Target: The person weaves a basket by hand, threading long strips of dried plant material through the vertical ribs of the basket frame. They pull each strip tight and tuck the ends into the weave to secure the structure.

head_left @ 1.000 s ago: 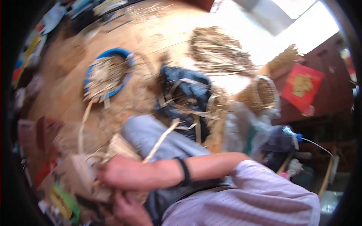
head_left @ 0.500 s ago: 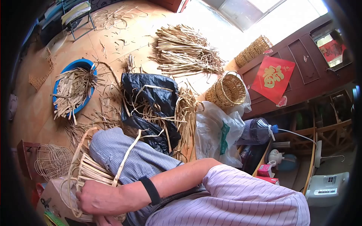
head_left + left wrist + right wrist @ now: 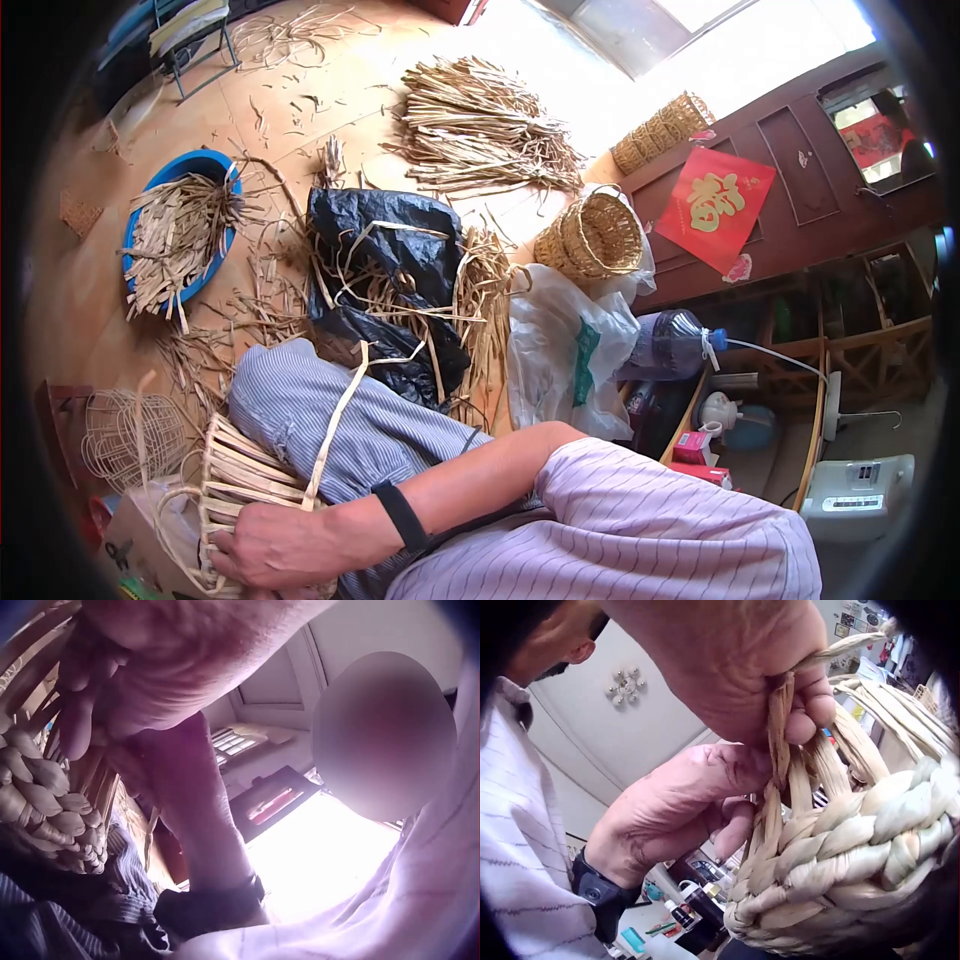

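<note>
A half-woven basket (image 3: 250,462) lies by the person's knee, with flat straw-coloured strips as its stakes. A thick braided band (image 3: 840,859) runs along it in the right wrist view. The right hand (image 3: 275,545) is on the basket's side; in its wrist view, its curled fingers pinch a narrow twisted strip (image 3: 780,727) among the stakes. Just below it the left hand (image 3: 682,787) grips the stakes with thumb and fingers. In the head view the left hand is mostly hidden under the right. A long loose strip (image 3: 340,420) rises from the basket across the striped trousers.
Ahead lie a black plastic bag (image 3: 385,225) with loose strips and a blue basin (image 3: 128,262) of strips. Farther off are a large strip bundle (image 3: 480,130) and a finished basket (image 3: 590,240). A wire frame (image 3: 130,440) stands at the left.
The right hand has shifted slightly right and uncovered more of the basket's side. A loose strip at the left has swung away from the knee. The head view has steadied from blur.
</note>
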Demonstrator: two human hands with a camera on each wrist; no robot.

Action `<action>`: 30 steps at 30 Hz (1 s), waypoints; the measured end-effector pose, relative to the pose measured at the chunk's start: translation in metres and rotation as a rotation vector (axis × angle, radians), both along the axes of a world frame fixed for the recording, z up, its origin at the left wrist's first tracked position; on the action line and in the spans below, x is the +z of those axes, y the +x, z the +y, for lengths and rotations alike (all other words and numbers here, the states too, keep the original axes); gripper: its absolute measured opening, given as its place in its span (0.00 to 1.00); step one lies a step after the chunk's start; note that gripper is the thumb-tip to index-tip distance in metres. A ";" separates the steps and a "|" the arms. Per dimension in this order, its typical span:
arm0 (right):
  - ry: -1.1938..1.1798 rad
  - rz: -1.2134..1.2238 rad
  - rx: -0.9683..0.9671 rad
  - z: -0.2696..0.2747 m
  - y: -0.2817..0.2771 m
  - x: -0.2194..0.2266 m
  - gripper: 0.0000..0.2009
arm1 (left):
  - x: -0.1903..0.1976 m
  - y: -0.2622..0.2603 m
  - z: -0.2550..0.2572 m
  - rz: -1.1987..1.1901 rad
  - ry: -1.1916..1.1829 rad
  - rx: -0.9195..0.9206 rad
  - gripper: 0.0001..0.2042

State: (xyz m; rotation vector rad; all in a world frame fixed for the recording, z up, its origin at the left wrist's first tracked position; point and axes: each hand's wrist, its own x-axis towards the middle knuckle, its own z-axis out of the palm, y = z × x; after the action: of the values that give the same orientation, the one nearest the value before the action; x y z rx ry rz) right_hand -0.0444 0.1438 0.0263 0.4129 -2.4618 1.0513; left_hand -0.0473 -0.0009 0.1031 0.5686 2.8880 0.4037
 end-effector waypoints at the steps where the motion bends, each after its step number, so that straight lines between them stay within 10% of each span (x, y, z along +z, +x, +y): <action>1: -0.007 0.002 0.009 0.001 -0.001 -0.002 0.15 | 0.000 0.000 0.001 -0.054 0.101 0.043 0.15; 13: -0.128 -0.320 -0.035 0.026 0.027 0.044 0.12 | -0.020 -0.013 -0.016 -0.169 0.134 0.021 0.17; 19: -0.076 -0.044 -0.107 0.007 0.024 -0.001 0.17 | -0.009 -0.011 -0.003 -0.225 0.159 -0.002 0.20; 30: -0.945 -0.244 -0.064 0.058 0.004 -0.013 0.06 | 0.001 -0.017 0.013 -0.271 0.052 0.062 0.19</action>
State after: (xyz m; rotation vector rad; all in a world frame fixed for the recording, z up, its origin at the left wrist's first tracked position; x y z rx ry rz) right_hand -0.0400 0.2015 0.0130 -0.1077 -1.8279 2.1323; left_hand -0.0642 0.0118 0.1044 0.3977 2.6463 0.5220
